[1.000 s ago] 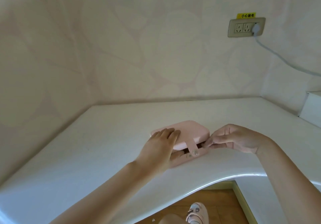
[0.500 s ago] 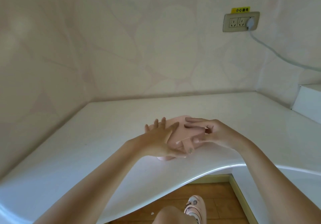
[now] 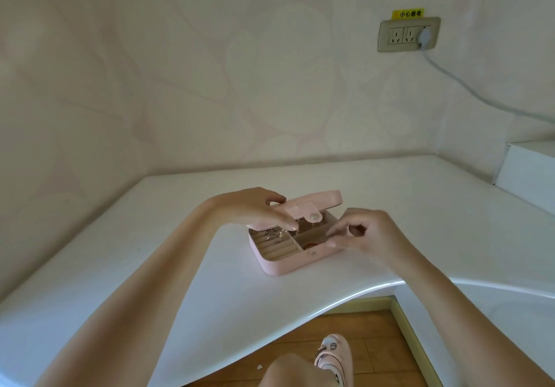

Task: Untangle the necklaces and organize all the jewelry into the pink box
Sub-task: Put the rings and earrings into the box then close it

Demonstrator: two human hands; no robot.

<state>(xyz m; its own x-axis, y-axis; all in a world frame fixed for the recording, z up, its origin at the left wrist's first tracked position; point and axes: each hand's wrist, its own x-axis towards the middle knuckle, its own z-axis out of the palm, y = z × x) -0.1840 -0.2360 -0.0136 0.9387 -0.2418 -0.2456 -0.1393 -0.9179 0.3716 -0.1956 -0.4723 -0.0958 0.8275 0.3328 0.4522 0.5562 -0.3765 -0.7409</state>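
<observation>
The pink jewelry box [image 3: 288, 263] sits on the white countertop [image 3: 180, 251], its lid [image 3: 318, 203] half raised and pinched by the left hand [image 3: 255, 206]. The right hand [image 3: 366, 233] pinches the box's right front wall. Rings [image 3: 271, 236] lie inside (left compartment). A yellow sticker [image 3: 408, 13] above the wall socket [image 3: 408, 35] reads "小心触电".

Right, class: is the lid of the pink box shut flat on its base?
No, the left hand holds the lid raised off the pink box, so the rings inside show.
</observation>
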